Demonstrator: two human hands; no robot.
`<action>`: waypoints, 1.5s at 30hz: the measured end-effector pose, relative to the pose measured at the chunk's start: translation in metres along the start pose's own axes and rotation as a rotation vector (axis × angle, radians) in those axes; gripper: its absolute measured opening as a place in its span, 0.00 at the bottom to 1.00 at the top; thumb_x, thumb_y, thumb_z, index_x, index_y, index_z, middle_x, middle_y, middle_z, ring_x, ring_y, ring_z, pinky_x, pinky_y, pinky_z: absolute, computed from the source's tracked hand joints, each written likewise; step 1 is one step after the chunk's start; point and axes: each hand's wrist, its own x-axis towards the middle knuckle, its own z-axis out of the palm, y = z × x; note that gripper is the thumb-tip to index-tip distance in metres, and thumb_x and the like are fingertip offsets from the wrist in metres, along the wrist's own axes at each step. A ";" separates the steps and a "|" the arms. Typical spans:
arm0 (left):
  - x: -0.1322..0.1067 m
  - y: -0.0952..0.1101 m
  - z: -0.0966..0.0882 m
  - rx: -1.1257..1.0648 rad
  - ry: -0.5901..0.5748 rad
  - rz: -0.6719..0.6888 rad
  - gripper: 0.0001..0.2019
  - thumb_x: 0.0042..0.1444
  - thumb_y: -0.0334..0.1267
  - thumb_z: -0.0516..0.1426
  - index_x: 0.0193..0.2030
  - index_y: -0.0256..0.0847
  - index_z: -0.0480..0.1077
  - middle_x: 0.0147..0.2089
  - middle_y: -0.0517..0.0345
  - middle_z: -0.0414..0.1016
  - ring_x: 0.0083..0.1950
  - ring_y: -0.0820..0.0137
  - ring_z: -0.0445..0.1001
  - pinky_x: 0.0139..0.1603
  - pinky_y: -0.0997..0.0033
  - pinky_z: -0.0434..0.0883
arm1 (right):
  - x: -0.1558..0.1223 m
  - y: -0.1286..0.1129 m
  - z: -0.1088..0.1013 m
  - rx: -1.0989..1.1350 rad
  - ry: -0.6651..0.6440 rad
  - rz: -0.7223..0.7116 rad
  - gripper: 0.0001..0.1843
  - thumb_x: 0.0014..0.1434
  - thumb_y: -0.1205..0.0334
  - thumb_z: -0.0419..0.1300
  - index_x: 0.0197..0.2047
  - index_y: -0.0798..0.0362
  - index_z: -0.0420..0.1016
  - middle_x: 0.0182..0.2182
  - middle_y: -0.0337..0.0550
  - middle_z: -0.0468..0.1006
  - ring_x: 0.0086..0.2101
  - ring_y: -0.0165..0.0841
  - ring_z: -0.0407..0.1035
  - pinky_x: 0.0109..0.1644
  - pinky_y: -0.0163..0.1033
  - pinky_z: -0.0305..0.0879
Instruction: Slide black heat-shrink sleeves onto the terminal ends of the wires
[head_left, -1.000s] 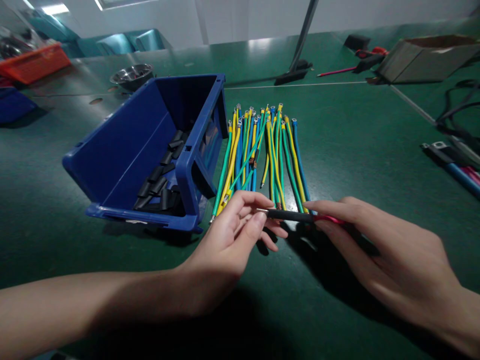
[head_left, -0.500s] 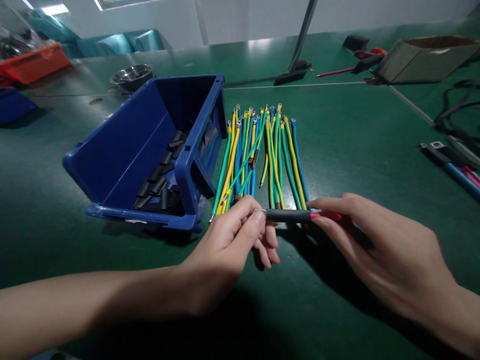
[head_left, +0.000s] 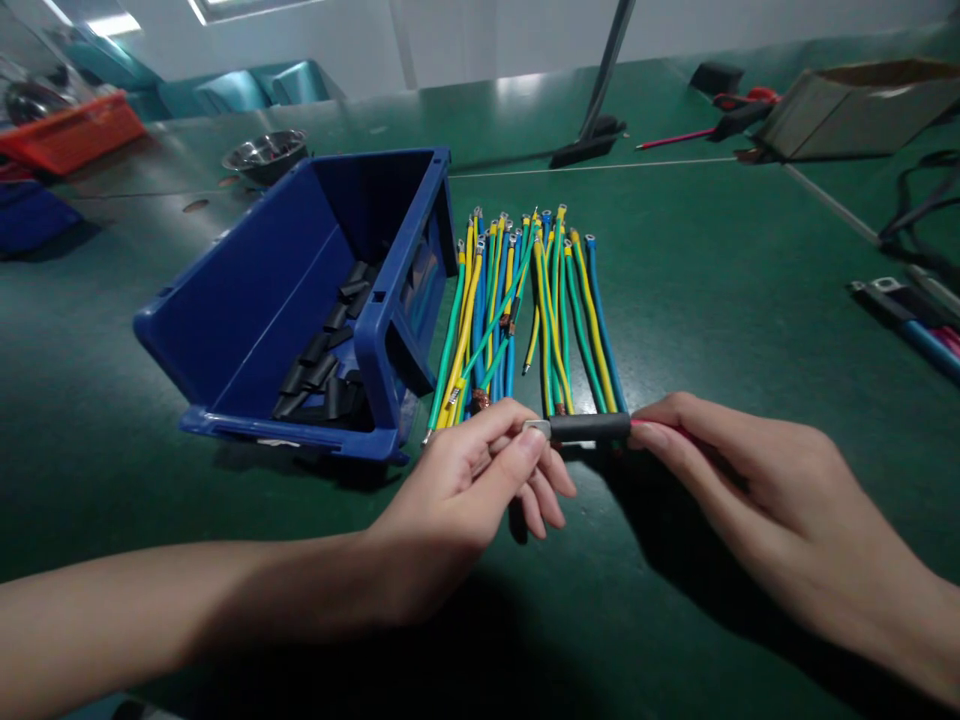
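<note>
Two bare hands meet over the near part of the green table (head_left: 712,300), holding one red cable (head_left: 637,423) between them. The left hand (head_left: 472,490) pinches its flat metal lug (head_left: 538,428) between thumb and forefinger, the other fingers loosely curled. The right hand (head_left: 765,490) has thumb and forefinger closed on the red cable. One black sleeve (head_left: 591,428) sits around the held piece between the hands, its left edge just beside the lug, its right edge near the right fingertips.

Just beyond lie many green, yellow and blue cables (head_left: 551,330), too overlapped to count surely; one blue cable marks their right edge. Close on their left stands one large blue bin (head_left: 247,270), its low front edge toward the person, holding a heap of black tubes (head_left: 307,375), also too piled to count. To the right, a broad stretch of tabletop separates the cables from a few blue and pink cables (head_left: 930,335) at the picture's edge.

Farther off are one metal bowl (head_left: 266,155), one orange basket (head_left: 75,135), one stand (head_left: 606,75) and one cardboard box (head_left: 840,120).
</note>
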 end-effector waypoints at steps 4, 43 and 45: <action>-0.001 0.000 0.000 0.017 -0.023 -0.010 0.15 0.72 0.41 0.50 0.36 0.37 0.70 0.33 0.55 0.76 0.30 0.73 0.73 0.35 0.73 0.70 | 0.002 0.001 -0.002 0.004 0.014 -0.071 0.13 0.71 0.54 0.53 0.37 0.50 0.73 0.25 0.36 0.75 0.22 0.27 0.67 0.25 0.33 0.58; 0.004 -0.006 0.000 -0.128 -0.003 -0.003 0.16 0.69 0.51 0.54 0.40 0.38 0.66 0.31 0.56 0.75 0.29 0.71 0.76 0.30 0.72 0.71 | 0.002 0.006 0.000 -0.093 0.154 -0.248 0.09 0.68 0.61 0.57 0.51 0.48 0.71 0.31 0.37 0.72 0.25 0.27 0.68 0.25 0.31 0.64; 0.004 -0.006 0.000 -0.129 -0.008 -0.010 0.17 0.68 0.51 0.55 0.39 0.37 0.67 0.31 0.56 0.75 0.29 0.70 0.76 0.30 0.71 0.71 | 0.002 0.006 0.000 -0.092 0.156 -0.244 0.09 0.68 0.63 0.57 0.51 0.48 0.72 0.31 0.36 0.71 0.25 0.26 0.67 0.26 0.31 0.63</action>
